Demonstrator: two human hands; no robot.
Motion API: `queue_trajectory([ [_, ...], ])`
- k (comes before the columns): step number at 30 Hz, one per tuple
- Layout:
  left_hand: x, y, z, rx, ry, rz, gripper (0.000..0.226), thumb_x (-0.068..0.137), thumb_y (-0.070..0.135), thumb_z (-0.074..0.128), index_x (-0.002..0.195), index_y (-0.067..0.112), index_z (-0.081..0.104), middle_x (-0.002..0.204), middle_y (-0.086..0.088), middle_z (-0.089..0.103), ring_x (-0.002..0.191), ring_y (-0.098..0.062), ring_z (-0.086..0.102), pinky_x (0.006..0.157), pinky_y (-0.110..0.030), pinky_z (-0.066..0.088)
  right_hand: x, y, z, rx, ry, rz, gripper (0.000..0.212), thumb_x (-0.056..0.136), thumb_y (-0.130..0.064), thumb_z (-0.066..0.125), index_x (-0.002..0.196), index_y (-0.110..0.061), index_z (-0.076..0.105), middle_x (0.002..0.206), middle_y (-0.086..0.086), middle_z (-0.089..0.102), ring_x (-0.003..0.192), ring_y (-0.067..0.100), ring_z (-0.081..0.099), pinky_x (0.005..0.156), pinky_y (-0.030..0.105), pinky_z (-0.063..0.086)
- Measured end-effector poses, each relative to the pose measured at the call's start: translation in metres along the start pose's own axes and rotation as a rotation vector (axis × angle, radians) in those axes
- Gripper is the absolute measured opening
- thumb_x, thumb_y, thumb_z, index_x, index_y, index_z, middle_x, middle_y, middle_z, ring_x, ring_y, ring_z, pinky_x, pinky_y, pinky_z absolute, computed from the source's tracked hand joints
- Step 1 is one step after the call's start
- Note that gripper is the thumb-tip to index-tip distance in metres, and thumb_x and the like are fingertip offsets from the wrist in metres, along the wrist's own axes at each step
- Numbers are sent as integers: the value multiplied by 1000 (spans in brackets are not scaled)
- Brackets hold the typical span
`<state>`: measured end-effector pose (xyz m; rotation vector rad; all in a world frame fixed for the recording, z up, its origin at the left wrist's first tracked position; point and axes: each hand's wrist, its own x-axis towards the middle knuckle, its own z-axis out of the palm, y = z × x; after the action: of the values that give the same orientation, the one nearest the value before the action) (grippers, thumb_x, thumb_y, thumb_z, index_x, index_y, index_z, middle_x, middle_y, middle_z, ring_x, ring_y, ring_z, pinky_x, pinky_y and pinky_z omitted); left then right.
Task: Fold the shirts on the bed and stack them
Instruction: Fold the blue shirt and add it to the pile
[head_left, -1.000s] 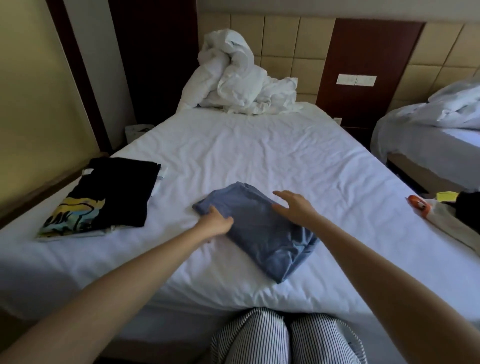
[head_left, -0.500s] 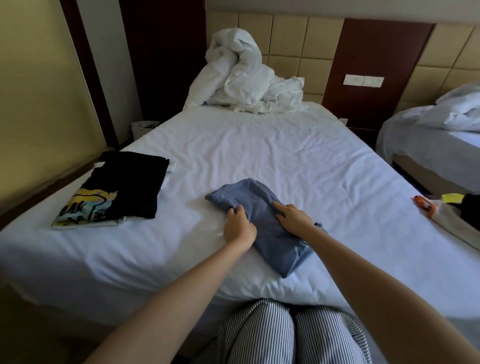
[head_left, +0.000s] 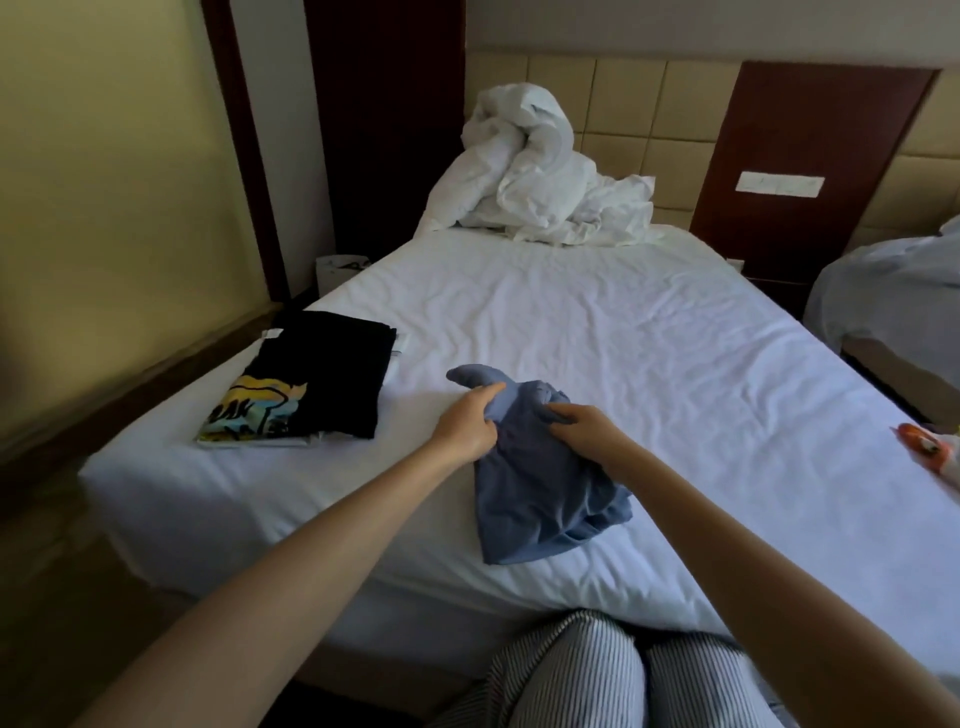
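Head view, seated person at the foot of a bed (head_left: 649, 353). A folded blue shirt (head_left: 540, 499) lies on the white sheet near the foot edge, directly in front of the knees. Its far edge is gathered and raised slightly, while its near part rests on the sheet. The left hand (head_left: 465, 426) is closed on the far-left portion of that edge, the cloth pinched between thumb and curled fingers. The right hand (head_left: 592, 434) is closed on a bunched knot of cloth at the far-right portion, fingers curled inward. A folded black shirt (head_left: 322, 379) with a printed graphic lies well apart to the left, near the bed's left side, with a pale layer showing beneath it. A crumpled white duvet (head_left: 530, 171) is heaped at the headboard.

Risks, as judged: the blue shirt is held only at two bunched points, so the loose layers visible at its near right corner may fall open if it is lifted. Creases may be set by the gathered grip. A skewed landing on the black shirt would leave the stack uneven, and a drag toward the foot edge could let cloth slip off.
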<state>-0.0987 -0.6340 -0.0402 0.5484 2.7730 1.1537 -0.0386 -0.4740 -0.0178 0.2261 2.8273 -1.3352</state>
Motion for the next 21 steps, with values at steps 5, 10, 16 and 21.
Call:
queue_trajectory([
  [5,3,-19,-48,-13,80,22,57,94,3,37,146,25,32,149,-11,37,131,-31,41,106,-38,37,15,-35,19,297,132,-42,40,93,-4,49,133,-9,51,133,11,53,117,24,50,87,23,38],
  [10,28,-33,-113,66,188,48,55,96,4,39,147,22,32,151,-11,33,136,-29,36,108,-35,34,46,-84,46,410,146,-177,43,96,-5,45,138,-11,43,143,9,42,122,23,46,89,22,38],
  [16,68,-60,-205,143,410,98,51,92,-1,38,142,10,40,144,-15,42,132,-30,40,110,-36,31,102,-144,89,246,110,-371,49,94,-11,49,142,-9,35,136,19,48,124,34,46,101,36,36],
  [21,85,-137,-241,439,217,-273,72,96,35,35,150,22,-11,156,-22,-8,140,-38,16,113,-44,22,138,-142,139,184,-162,-174,60,96,-34,45,148,-20,17,152,15,18,138,37,21,106,41,30],
])
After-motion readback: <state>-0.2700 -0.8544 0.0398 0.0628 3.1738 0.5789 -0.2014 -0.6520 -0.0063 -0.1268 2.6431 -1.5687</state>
